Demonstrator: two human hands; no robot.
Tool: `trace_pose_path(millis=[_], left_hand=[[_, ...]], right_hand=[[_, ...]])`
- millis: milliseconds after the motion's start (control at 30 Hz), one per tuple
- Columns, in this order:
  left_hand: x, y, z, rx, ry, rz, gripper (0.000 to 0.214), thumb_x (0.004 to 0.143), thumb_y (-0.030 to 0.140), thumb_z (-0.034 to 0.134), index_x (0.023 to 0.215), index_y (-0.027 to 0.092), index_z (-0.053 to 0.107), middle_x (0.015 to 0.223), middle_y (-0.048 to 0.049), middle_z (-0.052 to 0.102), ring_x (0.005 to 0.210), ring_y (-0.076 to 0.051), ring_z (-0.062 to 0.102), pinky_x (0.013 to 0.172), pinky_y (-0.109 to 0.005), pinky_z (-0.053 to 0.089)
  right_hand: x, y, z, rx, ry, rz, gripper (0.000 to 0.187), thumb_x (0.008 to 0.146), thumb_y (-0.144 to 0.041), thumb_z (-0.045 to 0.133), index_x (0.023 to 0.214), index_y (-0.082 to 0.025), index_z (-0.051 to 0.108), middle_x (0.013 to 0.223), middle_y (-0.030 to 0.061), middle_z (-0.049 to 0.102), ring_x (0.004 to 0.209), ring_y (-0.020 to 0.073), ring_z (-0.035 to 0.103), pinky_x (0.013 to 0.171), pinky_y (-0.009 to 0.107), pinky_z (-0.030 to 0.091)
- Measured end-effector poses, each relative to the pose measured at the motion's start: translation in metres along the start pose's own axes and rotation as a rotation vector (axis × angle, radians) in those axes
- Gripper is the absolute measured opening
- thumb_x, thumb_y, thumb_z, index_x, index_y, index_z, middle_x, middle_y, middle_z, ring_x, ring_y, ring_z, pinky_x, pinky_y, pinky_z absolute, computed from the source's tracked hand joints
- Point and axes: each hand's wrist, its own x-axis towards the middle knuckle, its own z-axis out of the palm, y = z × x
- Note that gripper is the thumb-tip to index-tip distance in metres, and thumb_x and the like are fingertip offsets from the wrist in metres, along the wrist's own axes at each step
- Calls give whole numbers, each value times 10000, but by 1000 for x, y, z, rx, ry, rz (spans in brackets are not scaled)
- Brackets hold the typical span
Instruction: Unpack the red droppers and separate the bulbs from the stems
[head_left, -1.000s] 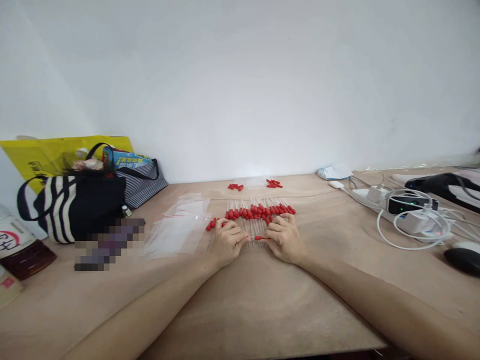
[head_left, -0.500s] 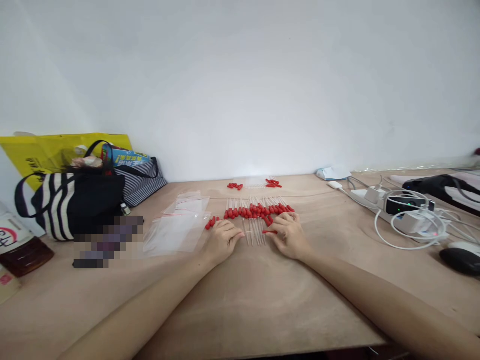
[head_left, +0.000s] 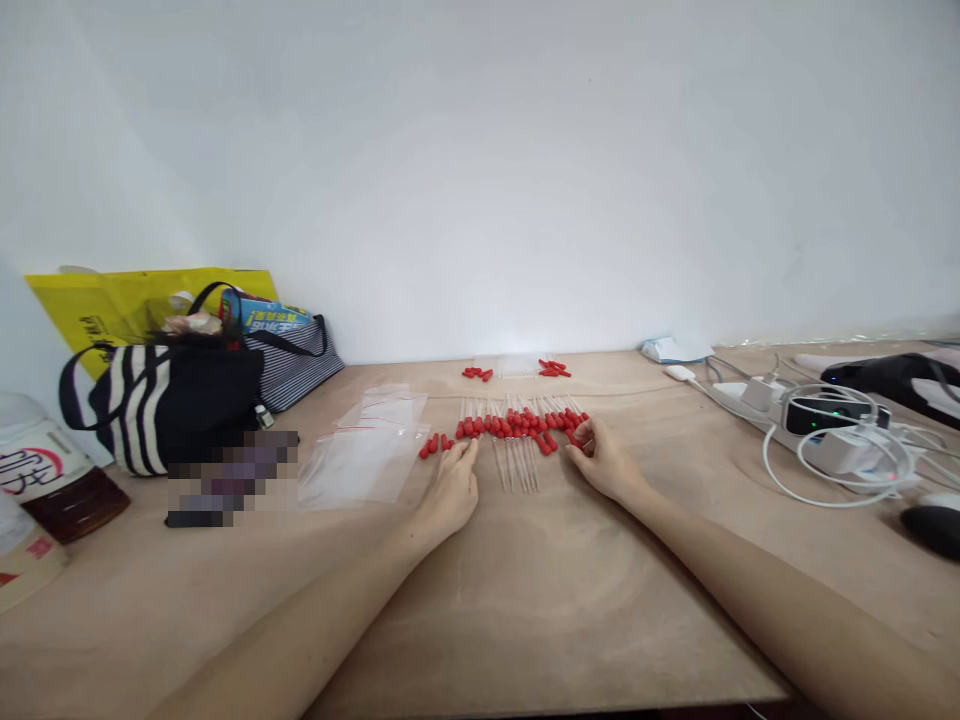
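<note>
A row of clear thin droppers with red rubber bulbs (head_left: 517,425) lies on the wooden table (head_left: 525,590). My left hand (head_left: 452,488) rests flat with fingers stretched toward loose red bulbs (head_left: 435,445) at the row's left end. My right hand (head_left: 602,460) lies at the row's right end, fingers loosely curled and touching a red bulb (head_left: 576,438) there. Several bare clear tubes (head_left: 517,465) lie between my hands.
Clear zip bags (head_left: 367,450) lie left of the droppers. A striped bag (head_left: 172,400) and yellow bag (head_left: 112,305) stand at far left, bottles (head_left: 45,470) beside them. More red bulbs (head_left: 551,368) sit near the wall. A power strip with chargers and cables (head_left: 825,435) is at right.
Both hands let go of the dropper they were joining and moved apart, the left reaching forward-left and flattening, the right shifting to the row's right end.
</note>
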Motion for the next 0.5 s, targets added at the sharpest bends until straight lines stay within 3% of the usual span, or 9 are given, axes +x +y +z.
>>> trace_pose_path(millis=[200,400,500], left_hand=[[5,11,5,13,-52,-64,365,762,141,386,1087,51,525,1144,-189,518,1032,-284,498,866,-414,415],[2,20,0,-206,-147,-139,550,771,338,455,1233,49,378,1216,-196,463,896,-224,594,848,-363,444],[-1,18,-7,-195,-194,-84,573,785,400,435,1257,84,356,1254,-162,440,1077,-239,492,910,-369,399]], right_hand=[[7,-3,11,36,-20,32,66,663,-212,541,692,-155,557,722,56,609,591,135,551,582,273,454],[5,-1,16,122,-49,-29,130,702,-209,503,773,-153,597,778,68,616,639,137,571,611,270,468],[6,2,9,65,1,-49,146,713,-228,486,758,-163,609,771,59,604,682,153,557,644,290,450]])
